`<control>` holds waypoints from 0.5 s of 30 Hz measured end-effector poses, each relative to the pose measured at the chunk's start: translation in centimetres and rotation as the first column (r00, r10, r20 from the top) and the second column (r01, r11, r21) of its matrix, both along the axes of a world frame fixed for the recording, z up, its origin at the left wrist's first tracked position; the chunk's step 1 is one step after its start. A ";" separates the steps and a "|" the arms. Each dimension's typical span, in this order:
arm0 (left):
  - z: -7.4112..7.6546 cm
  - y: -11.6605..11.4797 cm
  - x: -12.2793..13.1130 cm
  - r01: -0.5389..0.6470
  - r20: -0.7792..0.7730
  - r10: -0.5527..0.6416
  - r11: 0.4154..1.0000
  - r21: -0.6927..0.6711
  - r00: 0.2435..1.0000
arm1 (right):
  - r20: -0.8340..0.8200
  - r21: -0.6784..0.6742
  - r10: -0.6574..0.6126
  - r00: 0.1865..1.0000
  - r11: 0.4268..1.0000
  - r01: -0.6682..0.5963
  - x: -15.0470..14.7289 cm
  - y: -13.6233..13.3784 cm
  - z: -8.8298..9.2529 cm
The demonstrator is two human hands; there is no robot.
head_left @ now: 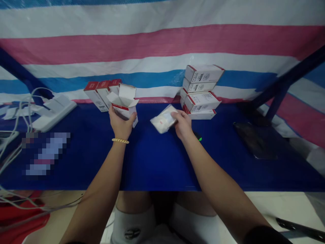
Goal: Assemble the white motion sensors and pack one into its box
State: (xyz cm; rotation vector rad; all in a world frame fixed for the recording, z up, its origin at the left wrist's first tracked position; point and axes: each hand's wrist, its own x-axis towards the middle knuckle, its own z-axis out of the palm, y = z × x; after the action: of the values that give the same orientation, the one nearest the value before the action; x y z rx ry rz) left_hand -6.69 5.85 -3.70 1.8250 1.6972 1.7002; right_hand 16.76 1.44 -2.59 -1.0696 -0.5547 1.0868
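In my left hand (121,122) is a red and white carton (124,110), held upright with its top flaps standing open. The fingers and thumb wrap round its near sides. My right hand (183,123) grips a pale packet in a clear plastic wrapper (164,119) by its right end, a little to the right of the carton. The packet is apart from the carton, and its contents are too blurred to name. Several closed red and white boxes (98,95) stand just behind and left of the open carton.
Stacked white boxes with red edges (201,101) sit at the back right. A small black and green object (198,136) lies partly behind my right wrist. On the right is a dark flat pouch (254,142); a white power strip (54,112) and cables (17,145) are on the left.
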 end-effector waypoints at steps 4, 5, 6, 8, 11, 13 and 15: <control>0.9 -1.1 0.4 -0.097 -0.001 0.098 0.990 0.099 0.995 | 0.044 -0.021 0.031 0.999 0.999 -0.031 -0.6 -0.3 0.2; 1.2 -1.6 0.5 -0.149 0.007 0.149 0.978 0.145 0.989 | 0.048 -0.024 0.032 0.998 0.999 -0.031 -0.6 -0.3 0.2; 1.5 -2.2 0.7 -0.187 0.017 0.188 0.962 0.199 0.982 | 0.052 -0.024 0.032 0.998 0.999 -0.030 -0.6 -0.3 0.2; 2.1 -3.4 1.2 -0.160 0.026 0.161 0.934 0.320 0.987 | 0.074 -0.019 0.037 0.997 0.999 -0.036 -0.5 -0.4 0.3; 2.5 -5.0 2.7 0.141 -0.125 -0.103 0.923 0.358 0.987 | 0.128 -0.004 0.062 0.990 0.998 -0.062 -0.6 -0.5 0.3; 2.5 -5.8 4.1 0.345 -0.256 -0.291 0.917 0.201 0.922 | 0.156 0.017 0.070 0.985 0.997 -0.073 -0.8 -0.7 0.4; 2.3 -6.3 5.2 0.428 -0.340 -0.399 0.904 0.011 0.851 | 0.173 0.053 0.060 0.983 0.996 -0.070 -1.0 -0.9 0.4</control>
State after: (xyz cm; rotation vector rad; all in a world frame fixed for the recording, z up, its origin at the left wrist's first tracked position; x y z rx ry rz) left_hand -1.45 -0.48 -1.39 2.4139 1.1974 1.3629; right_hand 15.80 0.58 -2.19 -1.1064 -0.7589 1.0342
